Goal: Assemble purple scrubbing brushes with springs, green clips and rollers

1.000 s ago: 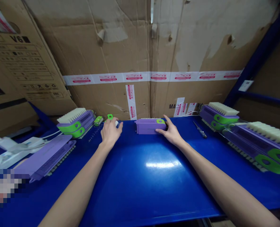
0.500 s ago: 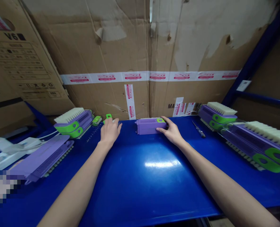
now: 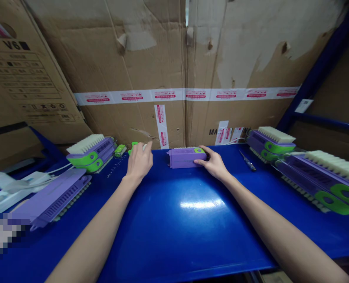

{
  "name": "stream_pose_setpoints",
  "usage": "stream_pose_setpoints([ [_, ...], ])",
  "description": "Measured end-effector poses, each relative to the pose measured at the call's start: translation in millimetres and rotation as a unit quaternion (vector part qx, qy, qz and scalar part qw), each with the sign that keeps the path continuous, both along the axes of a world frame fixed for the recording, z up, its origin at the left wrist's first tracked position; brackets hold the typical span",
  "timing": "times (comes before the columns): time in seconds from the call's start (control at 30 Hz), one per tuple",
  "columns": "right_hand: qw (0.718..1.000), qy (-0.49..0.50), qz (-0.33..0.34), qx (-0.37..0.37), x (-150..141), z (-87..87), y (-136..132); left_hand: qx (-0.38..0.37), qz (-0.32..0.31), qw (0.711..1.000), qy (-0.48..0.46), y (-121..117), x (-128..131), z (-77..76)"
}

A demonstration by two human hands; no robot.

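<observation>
A long purple housing [image 3: 186, 158] with a vented top face and a green end piece lies at the back middle of the blue tabletop. My right hand [image 3: 214, 162] grips its right end, thumb on the front and fingers behind. My left hand [image 3: 140, 161] is left of the housing, its fingers bent together, with a small pale bit showing at the fingertips; what it is I cannot make out. Partly hidden behind that hand is a green plastic piece [image 3: 133, 145]. Beside it lie another small green part [image 3: 120, 150] and a scatter of small screws [image 3: 115, 167].
Purple-green housings with pale bristle-like blocks stand at left [image 3: 88, 153] and right [image 3: 270, 145], [image 3: 324, 181]. An open purple housing [image 3: 50, 196] and a white power strip [image 3: 17, 192] lie on the left. A screwdriver [image 3: 248, 161] rests to the right. Cardboard [image 3: 118, 70] walls the back.
My left hand has risen slightly and turned, its fingers drawn closer together, and a pale bit now shows at the fingertips. The right hand and the purple housing have barely moved.
</observation>
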State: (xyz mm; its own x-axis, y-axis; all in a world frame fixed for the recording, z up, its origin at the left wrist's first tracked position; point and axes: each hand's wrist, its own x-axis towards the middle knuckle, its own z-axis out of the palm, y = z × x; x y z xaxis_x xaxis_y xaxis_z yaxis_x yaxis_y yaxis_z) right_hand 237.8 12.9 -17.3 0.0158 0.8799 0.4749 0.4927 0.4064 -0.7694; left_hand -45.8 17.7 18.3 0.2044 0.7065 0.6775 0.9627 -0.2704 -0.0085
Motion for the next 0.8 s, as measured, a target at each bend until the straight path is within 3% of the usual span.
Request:
stream_pose_setpoints([
  [0.13,1.000,0.015,0.012,-0.003,0,0.7,0,-0.001,-0.137,0.980,-0.148,-3,14,-0.9],
  [0.23,1.000,0.023,0.015,-0.008,0,0.3,0,-0.060,-0.167,0.946,-0.271,-1,22,-7.5],
  [0.4,0.999,0.037,0.025,-0.018,1,-0.1,1,-0.173,-0.171,0.853,-0.462,7,26,-21.3],
  [0.57,0.998,0.044,0.036,-0.025,0,0.7,0,-0.245,-0.192,0.758,-0.573,7,32,-24.1],
  [0.67,0.998,0.039,0.036,-0.021,1,0.9,0,-0.258,-0.188,0.737,-0.596,5,34,-23.5],
  [0.8,0.999,0.034,0.033,-0.021,0,1.4,-1,-0.253,-0.198,0.736,-0.596,4,34,-22.8],
])
